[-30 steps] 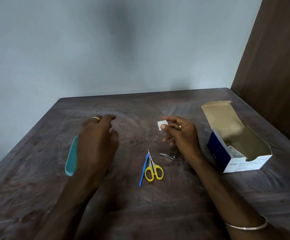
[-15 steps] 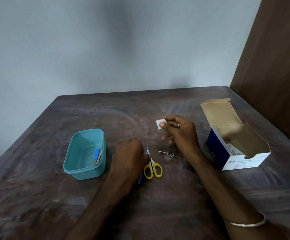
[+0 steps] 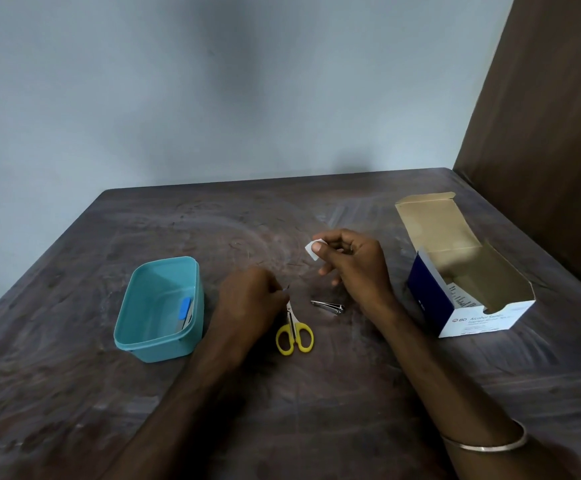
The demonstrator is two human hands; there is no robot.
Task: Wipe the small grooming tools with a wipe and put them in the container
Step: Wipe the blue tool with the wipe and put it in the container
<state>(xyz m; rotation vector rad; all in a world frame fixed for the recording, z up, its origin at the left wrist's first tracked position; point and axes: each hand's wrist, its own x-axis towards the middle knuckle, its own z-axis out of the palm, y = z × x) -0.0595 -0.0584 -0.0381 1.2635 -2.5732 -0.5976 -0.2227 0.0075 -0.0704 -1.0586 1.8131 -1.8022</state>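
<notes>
head view: left hand (image 3: 251,299) curled over blue-handled tool beside scissors (image 3: 294,332), apparently pinching it; tool itself hidden. right hand (image 3: 351,268) pinches white wipe (image 3: 311,250) above surface (image 3: 316,410). nail clipper (image 3: 328,306) lies between hands. teal container (image 3: 159,310) already holds one tool. step: picking next tool; next, bring it to wipe. half second ago blue tool lay visible beside scissors; now covered.

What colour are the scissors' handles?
Yellow. The scissors lie on the table by the left hand, clearest in the head view.
</notes>
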